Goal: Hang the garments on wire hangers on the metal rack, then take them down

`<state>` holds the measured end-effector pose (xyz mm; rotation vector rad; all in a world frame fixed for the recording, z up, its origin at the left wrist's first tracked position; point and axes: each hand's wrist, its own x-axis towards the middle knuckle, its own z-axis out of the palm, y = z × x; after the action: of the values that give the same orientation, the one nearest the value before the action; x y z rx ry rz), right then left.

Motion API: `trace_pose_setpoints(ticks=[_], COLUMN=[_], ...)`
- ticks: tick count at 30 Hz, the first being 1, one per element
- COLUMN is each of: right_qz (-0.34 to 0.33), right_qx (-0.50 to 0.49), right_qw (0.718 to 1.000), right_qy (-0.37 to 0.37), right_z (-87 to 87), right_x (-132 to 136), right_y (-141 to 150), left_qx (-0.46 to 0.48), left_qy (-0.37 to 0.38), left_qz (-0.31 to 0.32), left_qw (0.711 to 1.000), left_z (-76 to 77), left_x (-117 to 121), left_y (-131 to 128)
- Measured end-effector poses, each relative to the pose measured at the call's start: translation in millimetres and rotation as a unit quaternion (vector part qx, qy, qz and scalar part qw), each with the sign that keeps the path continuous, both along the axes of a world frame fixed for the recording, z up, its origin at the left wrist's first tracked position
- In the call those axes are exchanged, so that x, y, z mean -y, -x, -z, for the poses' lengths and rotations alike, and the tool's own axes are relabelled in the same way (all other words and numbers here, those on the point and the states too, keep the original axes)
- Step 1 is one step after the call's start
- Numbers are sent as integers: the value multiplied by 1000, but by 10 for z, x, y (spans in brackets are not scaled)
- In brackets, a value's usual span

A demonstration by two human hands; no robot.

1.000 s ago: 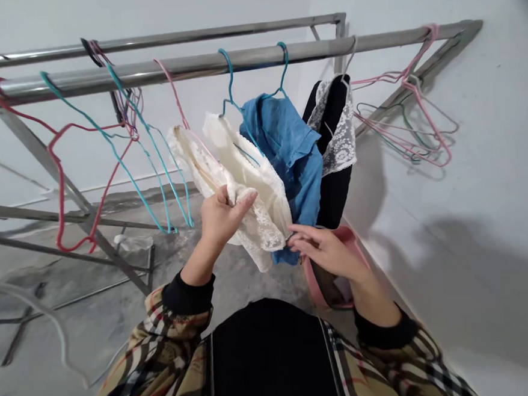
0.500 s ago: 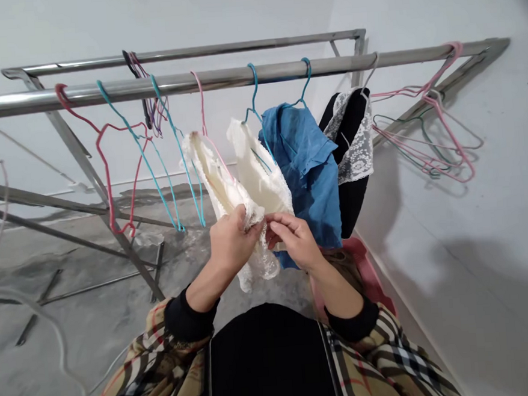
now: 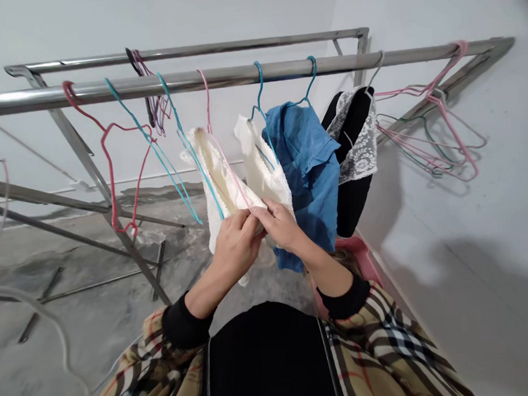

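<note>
A white garment (image 3: 214, 225) with a lacy, textured edge hangs on a thin pink hanger (image 3: 208, 102). Both of my hands meet at its near end, around the hanger's near tip. My left hand (image 3: 236, 241) closes on the cloth, fingers curled over it. Touching it from the right, my right hand (image 3: 281, 224) pinches the cloth edge with thumb and fingers. A blue hanger (image 3: 182, 137) crosses in front of the garment's left side. Just beyond my right hand hangs another white garment (image 3: 274, 185) on a blue hanger. My palms and some fingertips are hidden.
The hangers hang from a metal rail (image 3: 232, 76). To the right are a blue garment (image 3: 310, 158), a black garment with white lace (image 3: 355, 149) and several pink and green hangers (image 3: 449, 125). A red hanger (image 3: 107, 154) is at left. Below right stands a pink basin (image 3: 363, 257).
My right hand has moved up and left, against my left hand on the white garment's near edge. The hanging lower folds are now mostly behind my hands. The blue hanger now overlaps the garment.
</note>
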<state>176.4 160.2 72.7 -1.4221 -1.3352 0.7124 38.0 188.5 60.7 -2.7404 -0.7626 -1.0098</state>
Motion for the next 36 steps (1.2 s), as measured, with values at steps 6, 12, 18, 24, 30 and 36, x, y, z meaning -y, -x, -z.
trace_pose_setpoints(ticks=[6, 12, 18, 24, 30, 36], right_qz=[15, 55, 3, -79, -69, 38], right_qx=[54, 117, 57, 4, 86, 137], right_qw=[998, 992, 998, 997, 994, 989], right_qy=[10, 5, -36, -26, 19, 45], right_z=[-68, -86, -21, 49, 230, 509], right_x=[-19, -9, -19, -9, -14, -72], right_y=[21, -1, -40, -56, -96, -243], left_qx=[58, 109, 228, 335, 410, 434], left_qy=[32, 182, 383, 496, 528, 500], left_qz=[-2, 67, 143, 146, 197, 225], left_qw=[998, 975, 884, 787, 717, 715], left_z=[83, 49, 50, 12, -101, -318], left_x=[19, -35, -184, -225, -205, -81], left_y=[66, 162, 172, 95, 8, 103])
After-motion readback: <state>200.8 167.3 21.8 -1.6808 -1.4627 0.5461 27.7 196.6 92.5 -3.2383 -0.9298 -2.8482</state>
